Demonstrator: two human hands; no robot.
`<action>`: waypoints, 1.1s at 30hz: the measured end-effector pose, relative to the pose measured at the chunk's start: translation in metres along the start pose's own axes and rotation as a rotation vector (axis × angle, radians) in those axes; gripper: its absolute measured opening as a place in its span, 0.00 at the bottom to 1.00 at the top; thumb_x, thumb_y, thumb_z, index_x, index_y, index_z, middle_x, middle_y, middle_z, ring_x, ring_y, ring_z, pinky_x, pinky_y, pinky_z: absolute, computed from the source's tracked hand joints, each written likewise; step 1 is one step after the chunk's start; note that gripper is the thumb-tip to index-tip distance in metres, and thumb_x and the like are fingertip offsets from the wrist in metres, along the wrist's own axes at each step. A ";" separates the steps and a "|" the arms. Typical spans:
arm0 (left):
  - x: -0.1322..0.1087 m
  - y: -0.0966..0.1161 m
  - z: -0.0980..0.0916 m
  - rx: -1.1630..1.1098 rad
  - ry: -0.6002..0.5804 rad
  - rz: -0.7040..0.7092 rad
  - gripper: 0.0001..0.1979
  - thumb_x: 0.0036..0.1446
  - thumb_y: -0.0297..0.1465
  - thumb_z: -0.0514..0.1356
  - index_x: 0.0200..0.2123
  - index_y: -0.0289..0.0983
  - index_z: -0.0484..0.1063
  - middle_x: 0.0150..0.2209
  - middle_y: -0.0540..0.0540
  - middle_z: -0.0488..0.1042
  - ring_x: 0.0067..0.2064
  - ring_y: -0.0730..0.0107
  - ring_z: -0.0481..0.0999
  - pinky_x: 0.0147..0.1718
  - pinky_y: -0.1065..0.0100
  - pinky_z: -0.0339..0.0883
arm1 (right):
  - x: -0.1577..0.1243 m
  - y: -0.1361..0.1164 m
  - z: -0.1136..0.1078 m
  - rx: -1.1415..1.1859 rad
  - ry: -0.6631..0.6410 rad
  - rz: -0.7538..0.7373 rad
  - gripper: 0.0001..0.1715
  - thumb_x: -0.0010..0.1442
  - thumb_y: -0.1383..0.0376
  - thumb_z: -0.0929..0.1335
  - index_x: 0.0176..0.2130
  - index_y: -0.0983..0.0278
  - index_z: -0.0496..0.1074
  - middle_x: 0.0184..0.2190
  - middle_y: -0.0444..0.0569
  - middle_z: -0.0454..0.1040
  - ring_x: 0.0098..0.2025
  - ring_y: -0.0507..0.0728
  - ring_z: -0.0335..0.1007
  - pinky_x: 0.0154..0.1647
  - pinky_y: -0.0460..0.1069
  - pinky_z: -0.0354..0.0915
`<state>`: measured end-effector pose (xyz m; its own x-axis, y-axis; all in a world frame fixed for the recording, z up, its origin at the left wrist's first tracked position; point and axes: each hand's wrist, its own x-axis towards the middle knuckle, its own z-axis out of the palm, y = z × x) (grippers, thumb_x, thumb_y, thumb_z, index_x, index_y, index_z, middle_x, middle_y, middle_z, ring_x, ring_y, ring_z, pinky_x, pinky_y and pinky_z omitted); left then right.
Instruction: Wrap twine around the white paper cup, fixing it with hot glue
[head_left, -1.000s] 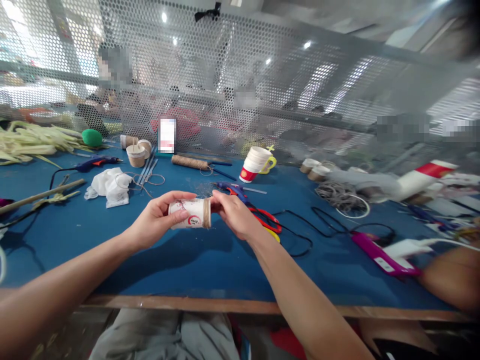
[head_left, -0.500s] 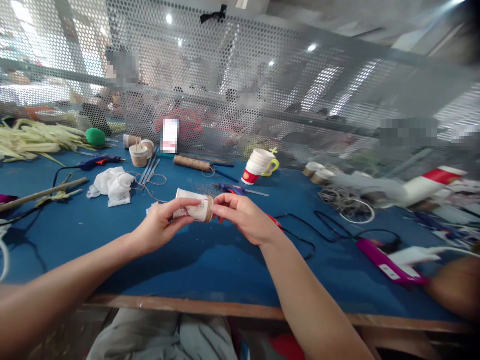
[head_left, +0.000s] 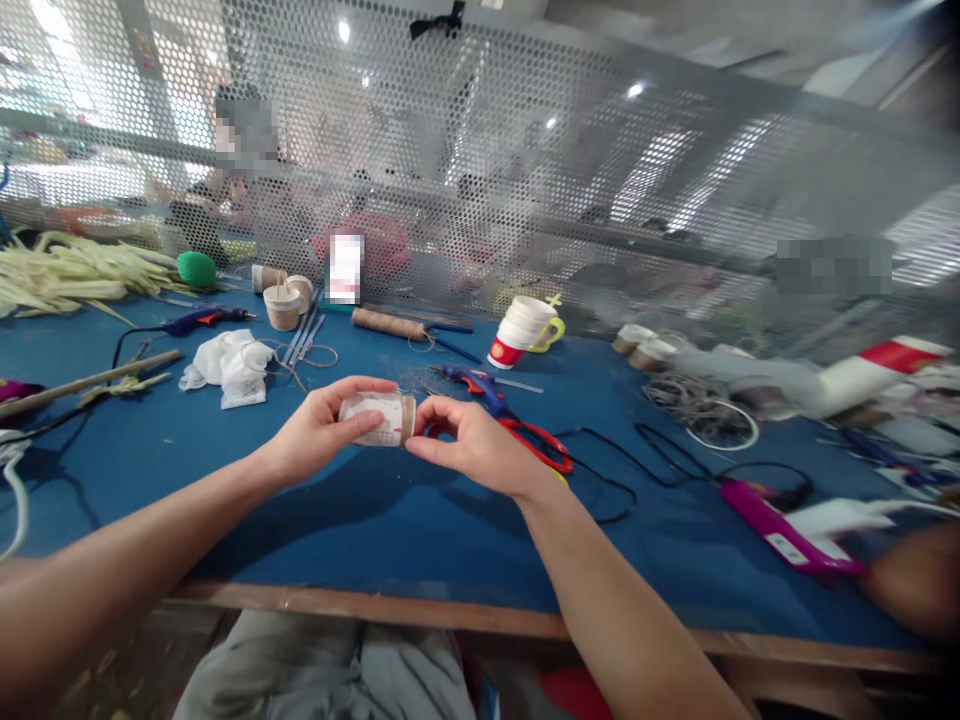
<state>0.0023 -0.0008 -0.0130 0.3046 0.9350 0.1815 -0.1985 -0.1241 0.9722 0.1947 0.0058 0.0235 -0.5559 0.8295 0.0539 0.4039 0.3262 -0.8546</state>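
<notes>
A white printed paper cup (head_left: 386,425) lies sideways above the table, with a band of brown twine (head_left: 408,418) around its right end. My left hand (head_left: 330,425) holds it, thumb on the near side and fingers over the top. At the twine-wrapped end, my right hand (head_left: 454,435) has its thumb and fingers closed on the edge; any loose strand there is hidden. Beyond my right hand lies a blue glue gun (head_left: 476,385). Scissors with red handles (head_left: 544,440) are partly covered by the right wrist.
Behind are a twine spool (head_left: 390,325), stacked paper cups (head_left: 521,330) and twine-wrapped cups (head_left: 283,308). A crumpled white bag (head_left: 229,365) and another glue gun (head_left: 206,318) sit left. On the right are a purple power strip (head_left: 787,530) and black cable. Perforated metal panel (head_left: 420,200) borders the back.
The cup has turned in my hands and shifted slightly left and lower. My right hand has moved left with it, uncovering more of the red scissor handles.
</notes>
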 end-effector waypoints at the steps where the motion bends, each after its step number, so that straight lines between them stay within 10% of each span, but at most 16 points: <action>1: 0.000 0.000 0.001 0.046 0.008 0.018 0.19 0.48 0.32 0.63 0.45 0.33 0.69 0.36 0.45 0.76 0.33 0.72 0.74 0.35 0.71 0.68 | 0.000 0.000 0.000 0.029 0.007 0.015 0.09 0.49 0.62 0.68 0.30 0.64 0.67 0.28 0.44 0.68 0.30 0.51 0.62 0.33 0.47 0.60; 21: -0.006 -0.004 0.004 0.575 0.037 0.186 0.17 0.54 0.32 0.56 0.47 0.35 0.69 0.34 0.47 0.76 0.27 0.74 0.69 0.26 0.74 0.63 | 0.007 0.010 0.007 0.134 0.161 0.103 0.13 0.49 0.58 0.68 0.28 0.64 0.65 0.24 0.43 0.67 0.27 0.50 0.62 0.30 0.47 0.59; 27: -0.007 -0.006 0.004 0.635 -0.056 0.310 0.16 0.56 0.31 0.55 0.49 0.38 0.67 0.48 0.44 0.73 0.44 0.65 0.73 0.43 0.68 0.65 | 0.009 0.016 0.000 0.077 0.432 0.053 0.15 0.54 0.54 0.65 0.32 0.64 0.68 0.30 0.47 0.71 0.34 0.53 0.66 0.37 0.49 0.62; 33: -0.009 -0.008 0.004 0.678 -0.157 0.342 0.18 0.56 0.29 0.54 0.51 0.36 0.65 0.47 0.43 0.74 0.45 0.66 0.74 0.45 0.68 0.65 | 0.006 0.009 0.004 0.020 0.261 -0.098 0.22 0.61 0.53 0.58 0.35 0.63 0.73 0.39 0.50 0.73 0.47 0.56 0.66 0.51 0.52 0.57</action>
<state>0.0044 -0.0096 -0.0215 0.4679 0.7561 0.4575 0.2929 -0.6211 0.7269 0.1921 0.0120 0.0137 -0.3849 0.8838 0.2658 0.3413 0.4039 -0.8487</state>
